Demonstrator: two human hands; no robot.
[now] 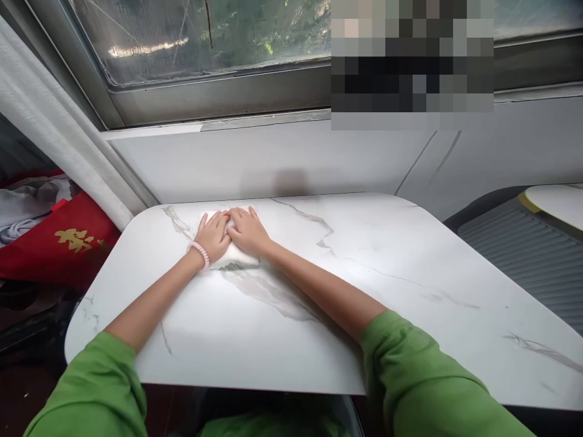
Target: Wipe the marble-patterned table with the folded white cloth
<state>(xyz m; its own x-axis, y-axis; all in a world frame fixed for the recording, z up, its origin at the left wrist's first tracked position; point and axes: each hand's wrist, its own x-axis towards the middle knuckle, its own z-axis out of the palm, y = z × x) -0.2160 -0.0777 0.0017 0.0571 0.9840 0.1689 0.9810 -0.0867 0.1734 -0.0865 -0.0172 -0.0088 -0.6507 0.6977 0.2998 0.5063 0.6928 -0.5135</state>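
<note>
A white cloth (234,260) lies on the marble-patterned table (228,358), near the table's far edge and left of the table's middle. Both hands rest palm down on it: the left hand (212,235), with a pink beaded bracelet (203,255) at the wrist, has its fingers slightly spread, and the right hand (248,232) lies flat and angled inward, the two touching. How hard they press, I cannot tell. Green sleeves (419,370) reach in over the table's near edge. Beyond the table's far edge rise a white panel (204,164) and a window (255,42). Left of the table are a pale curtain (68,121) and a red bag (86,258) with gold lettering; right of the table is a grey ribbed surface (523,261)
</note>
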